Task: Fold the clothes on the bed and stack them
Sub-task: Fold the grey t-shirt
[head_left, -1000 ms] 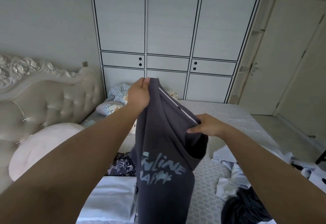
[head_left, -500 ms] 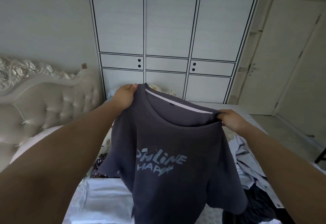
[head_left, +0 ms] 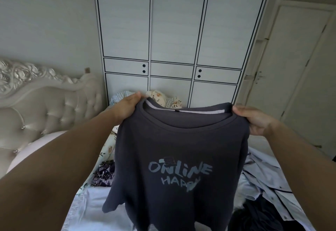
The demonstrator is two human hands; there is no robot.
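A dark grey T-shirt (head_left: 178, 149) with pale blue lettering hangs spread out in front of me above the bed, print side facing me. My left hand (head_left: 127, 107) grips its left shoulder and my right hand (head_left: 254, 120) grips its right shoulder, both held up at the same height. A folded white garment (head_left: 91, 210) lies on the bed below the shirt at the left. A light blue shirt (head_left: 263, 176) and a dark garment (head_left: 258, 214) lie loose on the bed at the right.
A padded cream headboard (head_left: 45, 109) and a pink pillow (head_left: 34, 149) stand at the left. Patterned bedding (head_left: 160, 98) is heaped at the far side of the bed. A white wardrobe (head_left: 172, 40) fills the wall ahead; a door (head_left: 300, 67) is at the right.
My hands have moved apart and the bunched T-shirt has opened out flat, hanging from both shoulders with its print in full view.
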